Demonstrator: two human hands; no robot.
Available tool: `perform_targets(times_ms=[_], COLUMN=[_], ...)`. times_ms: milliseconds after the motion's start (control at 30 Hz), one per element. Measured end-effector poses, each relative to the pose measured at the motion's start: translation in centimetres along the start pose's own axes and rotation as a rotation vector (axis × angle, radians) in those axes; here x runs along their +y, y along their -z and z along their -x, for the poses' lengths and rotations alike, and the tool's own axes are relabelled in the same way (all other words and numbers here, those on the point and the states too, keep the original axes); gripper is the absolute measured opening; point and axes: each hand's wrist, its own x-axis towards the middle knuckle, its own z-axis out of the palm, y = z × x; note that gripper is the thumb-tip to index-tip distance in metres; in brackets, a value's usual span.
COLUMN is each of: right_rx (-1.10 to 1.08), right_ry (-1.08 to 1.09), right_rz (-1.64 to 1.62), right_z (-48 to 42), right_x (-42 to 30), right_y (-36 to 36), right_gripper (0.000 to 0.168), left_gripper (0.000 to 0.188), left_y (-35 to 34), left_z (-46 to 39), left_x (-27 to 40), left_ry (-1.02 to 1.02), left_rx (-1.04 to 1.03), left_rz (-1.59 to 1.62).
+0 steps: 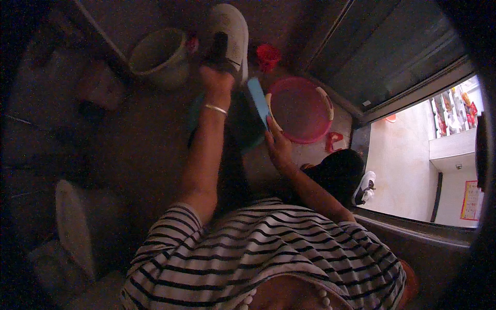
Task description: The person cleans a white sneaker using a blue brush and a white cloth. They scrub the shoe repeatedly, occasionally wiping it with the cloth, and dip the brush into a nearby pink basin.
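Observation:
My left hand [218,80] holds a white sneaker [231,33] at its dark ankle opening, toe pointing away from me. The fingers are partly hidden in the opening. In my right hand [279,145] is a flat light-blue tool [259,97], perhaps a brush; its underside is out of sight. The tool's far end comes close to the sneaker's heel, and I cannot tell whether they touch. Below my hands a dim teal basin [252,140] shows in part. Just right of the tool stands a pink basin [300,140] with pale patches on its rim.
A pale bucket [170,73] stands at the far left, and a small red container [268,55] lies beyond the sneaker. Near the doorway is a red-and-white object [335,142]. Another sneaker [365,188] rests by the sill. A dark door panel [387,58] borders the right.

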Motion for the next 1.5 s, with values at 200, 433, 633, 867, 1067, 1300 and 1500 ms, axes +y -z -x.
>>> perform_targets(times_ms=[200, 433, 633, 867, 1067, 1300, 1500], right_rx=[0.121, 0.017, -0.208, -0.004, -0.132, 0.299, 0.133], right_ry=[-0.125, 0.006, -0.406, -0.185, -0.055, -0.011, 0.234], right_rz=[-0.079, -0.192, -0.247, -0.154, 0.220, -0.291, 0.285], right_z=[-7.8, -10.8, 5.2, -6.4, -14.3, -19.0, -9.9], right_x=[-4.5, -5.4, 3.5, -3.9, -8.7, -7.4, -5.4], right_y=[4.0, 1.4, -0.2, 2.5, 3.9, 4.6, 3.2], right_gripper=[0.040, 0.040, 0.044, 0.040, 0.042, 0.042, 0.038], left_gripper=[0.034, 0.034, 0.035, 0.027, 0.028, 0.032, 0.038], left_y=[1.4, -0.9, 2.3, -3.4, -0.2, 3.3, -2.9], left_z=[-0.5, 0.9, -1.3, 3.8, 1.5, -0.4, 0.9], left_x=[0.3, -1.7, -0.2, -0.8, -2.5, -3.6, -1.8], left_ry=[0.191, 0.154, -0.222, -0.679, -0.223, 0.029, 0.074], left_rx=[-0.180, -0.208, -0.108, 0.021, -0.082, 0.140, 0.123], left_rz=[0.403, 0.363, -0.344, -1.529, -0.872, -0.365, 0.012])
